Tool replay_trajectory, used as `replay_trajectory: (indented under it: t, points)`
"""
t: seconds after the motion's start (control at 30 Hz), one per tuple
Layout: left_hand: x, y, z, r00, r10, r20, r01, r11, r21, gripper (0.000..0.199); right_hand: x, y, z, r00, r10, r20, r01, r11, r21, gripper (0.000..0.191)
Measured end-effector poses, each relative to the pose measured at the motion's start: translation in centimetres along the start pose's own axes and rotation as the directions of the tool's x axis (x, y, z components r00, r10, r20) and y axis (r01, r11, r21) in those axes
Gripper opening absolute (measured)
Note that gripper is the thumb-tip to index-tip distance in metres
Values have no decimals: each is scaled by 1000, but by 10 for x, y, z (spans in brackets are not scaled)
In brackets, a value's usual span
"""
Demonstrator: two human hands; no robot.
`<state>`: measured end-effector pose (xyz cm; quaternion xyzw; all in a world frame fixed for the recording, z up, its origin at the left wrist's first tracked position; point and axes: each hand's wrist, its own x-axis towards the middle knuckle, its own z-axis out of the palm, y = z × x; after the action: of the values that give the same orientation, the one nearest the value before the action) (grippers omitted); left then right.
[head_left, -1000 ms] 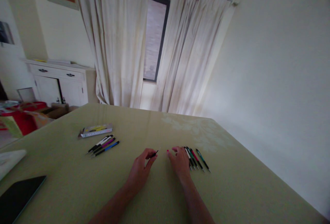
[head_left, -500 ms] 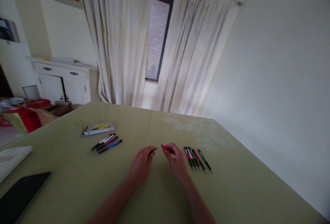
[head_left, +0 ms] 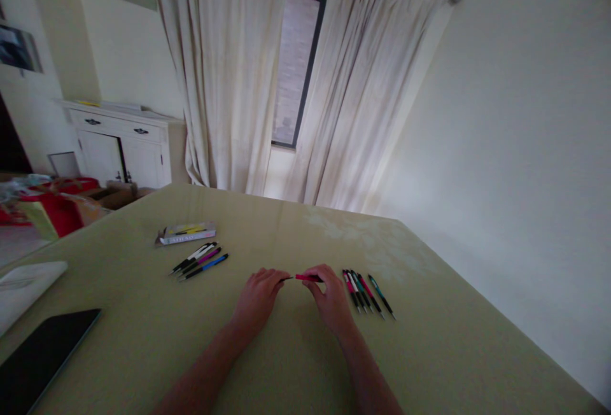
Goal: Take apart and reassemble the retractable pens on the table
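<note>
Over the middle of the table, my left hand (head_left: 258, 294) pinches a thin dark pen part (head_left: 287, 279), its tip pointing right. Facing it, my right hand (head_left: 331, 294) is closed on a pink and black pen piece (head_left: 305, 277), held nearly level. A small gap separates the two pieces. Right of my right hand lies a row of several pens (head_left: 363, 293) with pink, white and green barrels, and a green pen (head_left: 382, 297) at its right end. Off to the left are white, purple and blue pens (head_left: 203, 265), beside a small pen box (head_left: 188, 233).
The pale green table (head_left: 286, 364) carries a black tablet-like object (head_left: 48, 354) and a white flat object (head_left: 31, 284) at its left edge. Beyond it stand a white cabinet (head_left: 126, 147), red bags (head_left: 67, 211) and curtains (head_left: 229, 84).
The pink piece in my right hand has turned to lie nearly level and shows more of its length. My left hand's dark piece is also more level. The view has shifted slightly.
</note>
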<state>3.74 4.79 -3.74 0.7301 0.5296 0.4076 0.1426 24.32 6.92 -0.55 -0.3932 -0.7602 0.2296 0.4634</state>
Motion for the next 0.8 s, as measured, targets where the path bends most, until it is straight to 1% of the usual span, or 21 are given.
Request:
replay_trajectory:
  t: [0.13, 0.23, 0.3, 0.37, 0.4, 0.47, 0.57, 0.67, 0.8]
  points:
    - [2, 4, -6, 1000, -17, 21, 18, 998, -61, 23, -1, -1, 1, 994, -5, 112, 5, 1000, -3, 10]
    - [1, 8, -8, 999, -15, 29, 20, 984, -178, 17, -1, -2, 2, 995, 10, 101, -14, 999, 46, 10]
    - [1, 9, -7, 998, -19, 63, 34, 967, -253, 21, -1, -4, 2, 996, 13, 84, -20, 996, 81, 9]
    - [0, 10, -6, 995, -24, 93, 50, 956, -289, 22, -1, -5, 2, 996, 19, 85, -28, 993, 111, 10]
    - [0, 10, -6, 995, -28, 91, 54, 955, -293, 20, -1, -6, 2, 995, 32, 89, -43, 991, 126, 10]
    - [0, 9, -7, 998, -32, 52, 46, 955, -293, 16, -1, -7, 2, 992, 79, 102, -96, 982, 165, 8]
    - [0, 8, -10, 1000, -20, 6, 21, 953, -302, 14, -2, -6, 5, 983, 135, 123, -159, 965, 207, 19]
    - [0, 7, -11, 1000, 19, 2, -17, 958, -286, 13, -4, -4, 9, 979, 139, 153, -166, 969, 185, 16]
    - [1, 5, -11, 999, 36, -9, -38, 965, -260, 13, -6, -1, 13, 958, 151, 243, -202, 958, 204, 18]
